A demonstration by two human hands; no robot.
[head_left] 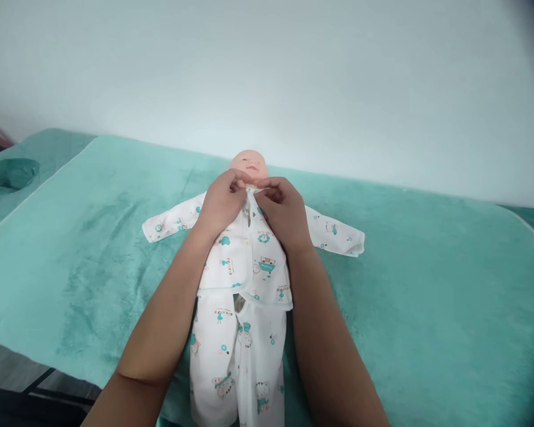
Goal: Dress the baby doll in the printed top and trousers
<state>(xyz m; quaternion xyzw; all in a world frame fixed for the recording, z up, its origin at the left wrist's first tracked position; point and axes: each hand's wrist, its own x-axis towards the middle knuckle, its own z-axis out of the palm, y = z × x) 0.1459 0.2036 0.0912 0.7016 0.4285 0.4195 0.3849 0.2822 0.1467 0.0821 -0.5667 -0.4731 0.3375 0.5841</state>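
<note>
A baby doll (249, 160) lies on its back, its head toward the wall. It wears a white printed baby jacket (226, 261) and matching trousers (262, 367). The jacket's sleeves stretch out to both sides. At the neckline my left hand (225, 198) pinches one side of the collar. My right hand (285, 210) pinches the other side, close by. Between the hands the front edges part in a small gap, while lower down they overlap. Small fastenings show along the front. My fingers cover most of the collar.
The doll rests on a green plush cover (427, 296) spread over a bed or table. A pale wall (267, 77) rises behind it. At the left the cover has an oval hollow (11, 173). Dark furniture (26, 409) stands below the front left edge.
</note>
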